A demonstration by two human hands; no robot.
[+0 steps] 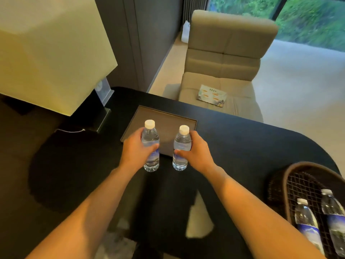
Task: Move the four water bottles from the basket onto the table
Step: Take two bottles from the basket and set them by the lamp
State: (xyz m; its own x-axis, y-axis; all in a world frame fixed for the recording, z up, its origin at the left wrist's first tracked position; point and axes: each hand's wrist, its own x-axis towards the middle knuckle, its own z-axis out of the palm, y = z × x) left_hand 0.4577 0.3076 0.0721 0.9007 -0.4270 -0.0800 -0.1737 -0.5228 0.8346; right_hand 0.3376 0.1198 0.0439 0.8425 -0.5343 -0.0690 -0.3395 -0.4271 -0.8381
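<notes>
My left hand (pixel 133 148) grips a clear water bottle (pixel 150 146) with a white cap and blue label, held upright over the black table (pixel 242 143). My right hand (pixel 196 149) grips a second, similar bottle (pixel 182 148), also upright, a little to the right. Both bottle bases are near the front edge of a dark tray (pixel 164 118); whether they touch the table I cannot tell. At the lower right, a dark wire basket (pixel 291 176) with a brown rim holds two more bottles lying down, one (pixel 308 223) to the left of the other (pixel 334 215).
A lamp with a large cream shade (pixel 50 51) stands at the table's left, its metal base (pixel 101 118) beside the tray. Beyond the table sits a beige armchair (pixel 224 58) with a printed card (pixel 211 95) on its seat. The table's rounded end curves past the basket.
</notes>
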